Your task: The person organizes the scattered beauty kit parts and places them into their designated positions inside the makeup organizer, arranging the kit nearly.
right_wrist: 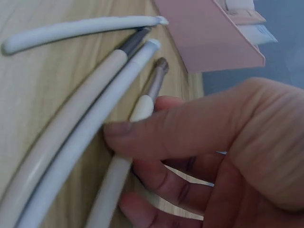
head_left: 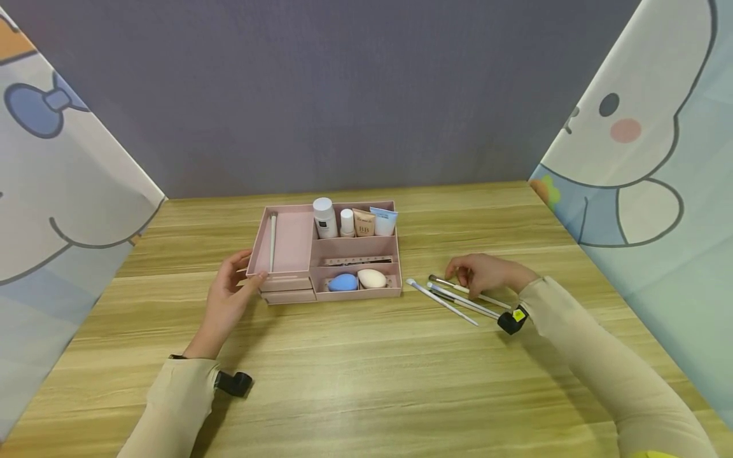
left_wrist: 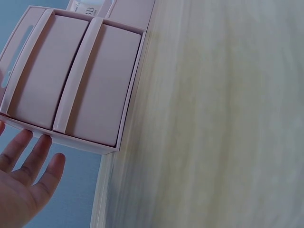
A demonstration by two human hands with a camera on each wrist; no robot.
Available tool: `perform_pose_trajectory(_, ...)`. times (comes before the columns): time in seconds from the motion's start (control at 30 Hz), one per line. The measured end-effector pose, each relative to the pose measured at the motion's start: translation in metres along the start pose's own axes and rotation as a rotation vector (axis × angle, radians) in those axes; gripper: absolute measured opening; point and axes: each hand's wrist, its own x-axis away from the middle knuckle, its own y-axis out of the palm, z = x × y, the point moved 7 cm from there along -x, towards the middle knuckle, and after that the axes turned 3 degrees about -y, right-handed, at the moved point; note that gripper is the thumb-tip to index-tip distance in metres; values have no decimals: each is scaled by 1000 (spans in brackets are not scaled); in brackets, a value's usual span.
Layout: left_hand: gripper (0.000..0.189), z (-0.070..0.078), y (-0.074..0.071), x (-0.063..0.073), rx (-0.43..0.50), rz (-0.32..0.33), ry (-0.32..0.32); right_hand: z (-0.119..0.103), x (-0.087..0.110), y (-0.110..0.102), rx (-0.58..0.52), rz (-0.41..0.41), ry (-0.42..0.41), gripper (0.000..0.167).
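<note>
My left hand (head_left: 229,296) rests on the left front corner of a pink makeup organizer (head_left: 293,245), its thumb at the rim. In the left wrist view, its fingers (left_wrist: 35,159) extend loosely to the box's side, beside two drawers (left_wrist: 102,85). To the right of the organizer, my right hand (head_left: 483,273) pinches a pale-handled makeup brush (right_wrist: 142,108) with a brown tip between thumb and fingers. Several other makeup brushes (head_left: 446,305) lie on the table beside it. One brush (head_left: 273,242) lies in the organizer's left top tray.
A white bottle (head_left: 324,219), a small white-capped bottle (head_left: 347,222), a BB tube (head_left: 364,224) and a pale blue tube (head_left: 383,221) stand in the back compartment. Blue (head_left: 343,282) and cream (head_left: 372,278) sponges sit in front. A grey panel (head_left: 343,95) rises behind the wooden table (head_left: 343,375).
</note>
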Motion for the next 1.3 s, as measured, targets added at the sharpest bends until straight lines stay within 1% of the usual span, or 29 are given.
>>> perform_pose_trajectory(0.07, 49, 0, 0, 0, 1, -1, 1, -2, 0, 1, 58, 4, -2, 54)
perform_pose_trajectory(0.13, 49, 0, 0, 1, 0, -1, 2, -4, 1, 2, 90, 3, 7, 56)
perform_pose_trajectory(0.27, 49, 0, 0, 1, -5, 3, 3, -6, 2, 4, 110, -4, 18, 57)
perform_pose_trajectory(0.57, 50, -1, 0, 0, -13, -5, -4, -12, 3, 4, 152, -5, 2, 56)
perform_pose_trajectory(1.03, 50, 0, 0, 0, -13, -1, -10, -18, 4, 4, 147, -12, 0, 56)
perform_pose_trajectory(1.17, 50, -1, 0, 1, -13, -2, -13, -16, 3, 1, 152, -6, 3, 56)
perform_pose_trajectory(1.3, 50, -1, 0, 1, -12, -4, -12, -12, 2, -2, 115, 8, 23, 58)
